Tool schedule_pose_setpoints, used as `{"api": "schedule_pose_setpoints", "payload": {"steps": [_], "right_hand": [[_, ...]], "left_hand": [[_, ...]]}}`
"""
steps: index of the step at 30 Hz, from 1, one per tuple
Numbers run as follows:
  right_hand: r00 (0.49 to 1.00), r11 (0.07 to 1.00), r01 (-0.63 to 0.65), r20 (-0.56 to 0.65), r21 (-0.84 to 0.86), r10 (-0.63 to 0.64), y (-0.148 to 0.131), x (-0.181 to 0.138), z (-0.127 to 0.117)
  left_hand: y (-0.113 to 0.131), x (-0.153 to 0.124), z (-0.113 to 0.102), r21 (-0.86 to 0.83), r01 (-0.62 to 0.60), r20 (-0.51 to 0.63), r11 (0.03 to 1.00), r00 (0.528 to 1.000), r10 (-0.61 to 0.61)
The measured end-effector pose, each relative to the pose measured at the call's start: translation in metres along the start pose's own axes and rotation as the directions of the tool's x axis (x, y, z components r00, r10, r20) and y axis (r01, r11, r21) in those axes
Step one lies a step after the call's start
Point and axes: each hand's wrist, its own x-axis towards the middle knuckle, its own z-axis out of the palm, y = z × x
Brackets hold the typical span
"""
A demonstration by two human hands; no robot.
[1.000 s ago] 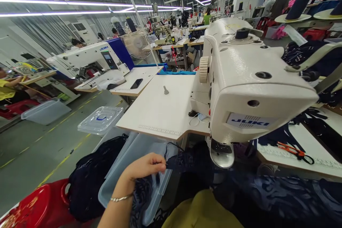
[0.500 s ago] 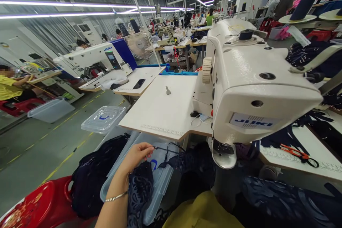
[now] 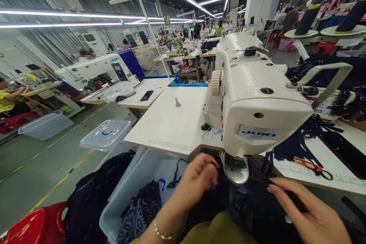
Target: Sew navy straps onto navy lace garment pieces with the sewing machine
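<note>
Leaving the bin [image 3: 137, 167], the left hand [image 3: 197, 179] has crossed under the sewing machine [image 3: 257, 99], and the right hand [image 3: 311, 213] has come into view. The bin sits low beside the lap, keeping lace pieces [image 3: 140, 209] within reach. Dark fabric [image 3: 251, 202] lies across the lap below the machine. Left fingers curl and seem to pinch its edge, while right fingers lie flat together, steadying it.

Sewing machine [image 3: 257, 99]: metal body, white enamel, finely pebbled, semi-gloss. Its handwheel [image 3: 215, 82]: cream plastic, ribbed. Table top [image 3: 171, 122]: off-white laminate, smooth, matt. Navy cloth [image 3: 251, 202]: soft, matt, patterned weave. Lace piece [image 3: 140, 213]: dark openwork textile, rough-textured. Bin [image 3: 120, 194] and lid [image 3: 105, 134]: translucent plastic, smooth, light sheen. Stool [image 3: 37, 225]: red plastic, glossy. Bracelet [image 3: 160, 233]: bright metal, polished. Floor [image 3: 34, 167]: grey coating, smooth, dull sheen.
</note>
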Motion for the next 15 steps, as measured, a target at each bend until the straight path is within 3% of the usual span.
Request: {"api": "schedule_pose_setpoints", "payload": {"steps": [1, 3, 6, 8, 10, 12, 14, 15], "right_hand": [[0.995, 0.997, 0.08, 0.054, 0.007, -0.081, -0.009, 0.001, 0.008], [0.964, 0.969, 0.248, 0.101, 0.004, -0.247, -0.022, 0.0, 0.021], [0.909, 0.906, 0.414, 0.097, -0.086, -0.406, -0.025, -0.004, 0.031], [0.87, 0.855, 0.492, 0.115, -0.163, -0.479, -0.021, -0.007, 0.033], [0.847, 0.819, 0.531, 0.125, -0.218, -0.516, -0.017, -0.009, 0.034], [0.844, 0.811, 0.536, 0.113, -0.233, -0.525, -0.016, -0.009, 0.034], [0.85, 0.824, 0.526, 0.104, -0.212, -0.516, -0.016, -0.008, 0.034], [0.851, 0.829, 0.525, 0.108, -0.192, -0.514, -0.017, -0.007, 0.034]], "left_hand": [[-0.004, -0.003, 0.016, 0.077, 0.052, 0.113, 0.996, 0.992, -0.061], [-0.011, -0.007, 0.038, 0.151, 0.067, 0.185, 0.986, 0.978, -0.094], [-0.017, -0.01, 0.049, 0.247, -0.011, 0.185, 0.969, 0.982, -0.036], [-0.019, -0.012, 0.048, 0.404, -0.124, 0.177, 0.906, 0.983, 0.056], [-0.019, -0.013, 0.045, 0.603, -0.301, 0.221, 0.739, 0.953, 0.208], [-0.019, -0.015, 0.044, 0.731, -0.463, 0.328, 0.501, 0.883, 0.337], [-0.018, -0.017, 0.043, 0.772, -0.545, 0.416, 0.327, 0.822, 0.388], [-0.017, -0.017, 0.042, 0.78, -0.557, 0.434, 0.285, 0.809, 0.395]]}}
